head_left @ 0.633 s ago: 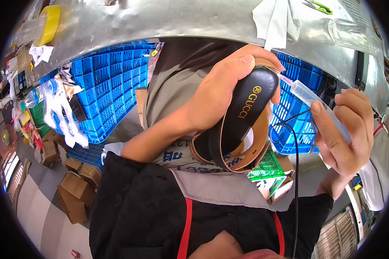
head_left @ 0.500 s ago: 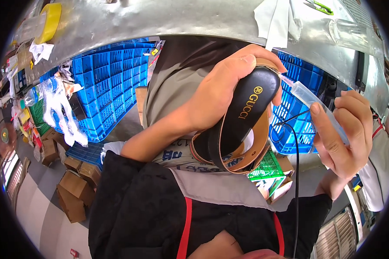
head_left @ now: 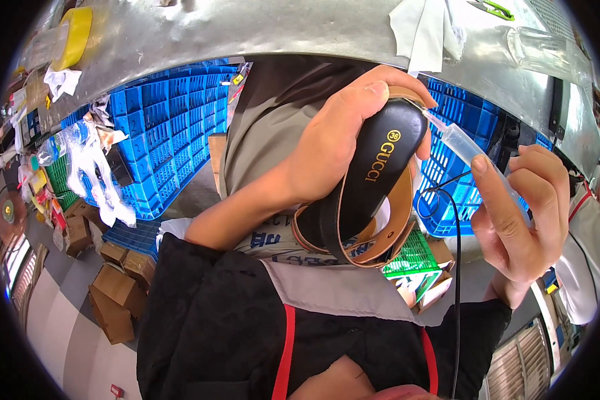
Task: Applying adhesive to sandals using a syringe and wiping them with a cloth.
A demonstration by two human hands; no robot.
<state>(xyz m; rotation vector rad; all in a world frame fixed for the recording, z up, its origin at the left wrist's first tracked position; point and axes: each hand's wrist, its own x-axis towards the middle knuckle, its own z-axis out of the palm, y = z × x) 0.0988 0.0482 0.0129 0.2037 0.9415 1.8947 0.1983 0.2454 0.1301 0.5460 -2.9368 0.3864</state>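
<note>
clasped a smooth, black-insoled sandal (head_left: 400, 150) with wide, looped tan leather straps (head_left: 400, 207) in the left hand (head_left: 333, 137), wrapped snugly round the rounded upper end, thumb on the nearer edge and fingertips showing past the opposite edge. pinched a slim, translucent plastic applicator (head_left: 465, 145) with a thin pinkish tip (head_left: 436, 121) in the right hand (head_left: 521, 213), one finger stretched along the barrel and the rest curled about it. aimed the tip from the right hand towards the left, up to the sandal's rim just beside the left fingertips; could not tell touching from barely apart. to do this well, probably called for a braced left hand, a sandal free of wobble and a rim turned to face the right hand. likely needed light, even pressure from the right fingers, with the tip led along the edge at a shallow slant rather than dug in, and well off the black insole. also called for care with the left fingertips, so near the tip, and with the thin black cable (head_left: 457, 267) dangling below and left of the right hand, to avoid a snag. showed a white cloth strip (head_left: 420, 40) beyond the left hand, on a grey metal bench (head_left: 247, 30).
</note>
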